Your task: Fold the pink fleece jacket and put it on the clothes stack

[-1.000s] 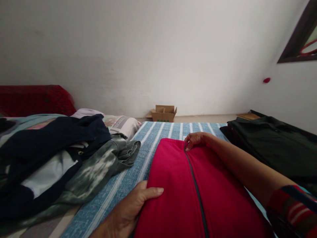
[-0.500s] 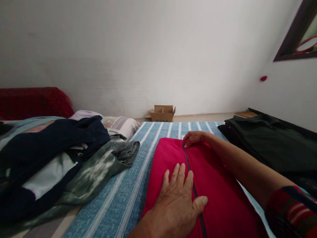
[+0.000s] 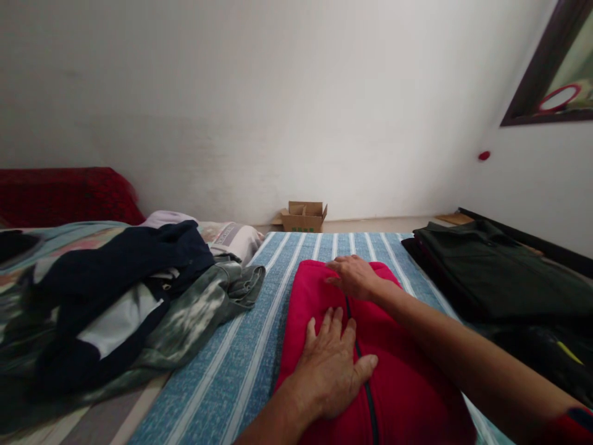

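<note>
Head view: left hand lies flat, fingers spread, on the red garment at the bed's near edge. Right hand rests open, palm down, on the garment's far end. Clothes pile sits at the left edge, dark clothes at the right; box beyond the far edge.

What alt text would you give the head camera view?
Both hands lie flat on a red garment on a blue striped bed: left hand near, right hand at its far end. Heaped clothes lie left, dark folded clothes right.
</note>
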The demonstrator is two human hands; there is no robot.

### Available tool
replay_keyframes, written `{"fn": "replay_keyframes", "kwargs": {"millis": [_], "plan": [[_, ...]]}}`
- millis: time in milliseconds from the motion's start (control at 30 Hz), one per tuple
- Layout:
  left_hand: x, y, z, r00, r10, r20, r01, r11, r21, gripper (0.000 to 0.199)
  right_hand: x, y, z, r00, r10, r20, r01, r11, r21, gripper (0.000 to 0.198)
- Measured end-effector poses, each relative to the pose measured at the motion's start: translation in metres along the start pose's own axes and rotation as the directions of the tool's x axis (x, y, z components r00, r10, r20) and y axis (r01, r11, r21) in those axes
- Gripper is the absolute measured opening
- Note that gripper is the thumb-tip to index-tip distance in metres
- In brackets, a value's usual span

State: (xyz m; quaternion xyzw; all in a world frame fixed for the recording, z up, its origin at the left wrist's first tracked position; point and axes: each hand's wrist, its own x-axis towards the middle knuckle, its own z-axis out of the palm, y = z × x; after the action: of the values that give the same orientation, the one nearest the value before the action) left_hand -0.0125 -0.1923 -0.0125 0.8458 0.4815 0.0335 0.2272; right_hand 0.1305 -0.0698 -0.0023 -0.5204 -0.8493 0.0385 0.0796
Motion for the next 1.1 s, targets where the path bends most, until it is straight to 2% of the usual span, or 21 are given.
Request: {"fn": "replay_keyframes", "kwargs": {"millis": [100, 200, 267, 367, 500, 600, 633, 733, 867, 1000, 1100], "plan": [[0.002, 0.0, 0.0, 1.0, 0.004, -0.02, -0.004, 1.0, -0.016, 0.075, -0.017, -0.008, 0.019, 0.995, -0.099, 0.004, 0.099, 0.995, -0.002, 0.04], [0.004, 0.0, 0.0, 1.0, -0.005, -0.017, 0.005, 1.0, 0.011, 0.074, -0.021, -0.004, 0.035, 0.997, -0.069, 0.02, 0.067, 0.996, 0.064, 0.045], [0.006, 0.0, -0.001, 1.0, 0.0, -0.011, 0.0, 0.999, 0.043, 0.074, -0.02, -0.003, 0.033, 0.999, -0.038, 0.014, 0.037, 0.996, 0.08, 0.048], [0.008, -0.002, -0.001, 1.0, 0.029, -0.012, -0.028, 0.997, 0.069, 0.073, -0.031, -0.012, 0.015, 1.0, 0.009, -0.018, -0.007, 0.996, 0.091, 0.044], [0.009, -0.007, 0.002, 0.999, 0.041, -0.011, -0.04, 0.994, 0.102, 0.069, -0.09, -0.043, -0.006, 0.995, 0.064, -0.078, -0.054, 0.99, 0.129, 0.033], [0.01, -0.011, 0.004, 0.999, 0.035, 0.018, -0.037, 0.986, 0.161, 0.066, -0.15, -0.07, 0.001, 0.983, 0.087, -0.164, -0.063, 0.987, 0.145, 0.025], [0.011, -0.011, 0.004, 0.999, 0.033, 0.021, -0.036, 0.984, 0.175, 0.066, -0.166, -0.077, 0.009, 0.974, 0.111, -0.196, -0.087, 0.988, 0.125, 0.027], [0.013, -0.011, 0.004, 0.999, 0.031, 0.008, -0.032, 0.981, 0.19, 0.069, -0.196, -0.088, 0.037, 0.943, 0.18, -0.279, -0.182, 0.983, 0.019, 0.057], [0.012, -0.007, 0.002, 1.0, 0.003, 0.002, -0.003, 0.981, 0.193, 0.07, -0.2, -0.088, 0.062, 0.919, 0.191, -0.345, -0.22, 0.974, -0.047, 0.074], [0.012, -0.004, -0.002, 0.999, -0.015, -0.035, 0.02, 0.988, 0.152, 0.068, -0.197, -0.086, 0.068, 0.905, 0.17, -0.391, -0.207, 0.977, -0.053, 0.077], [0.015, -0.003, -0.005, 0.991, -0.019, -0.134, 0.041, 0.986, 0.164, 0.065, -0.2, -0.085, 0.07, 0.901, 0.159, -0.404, -0.2, 0.978, -0.061, 0.077]]}}
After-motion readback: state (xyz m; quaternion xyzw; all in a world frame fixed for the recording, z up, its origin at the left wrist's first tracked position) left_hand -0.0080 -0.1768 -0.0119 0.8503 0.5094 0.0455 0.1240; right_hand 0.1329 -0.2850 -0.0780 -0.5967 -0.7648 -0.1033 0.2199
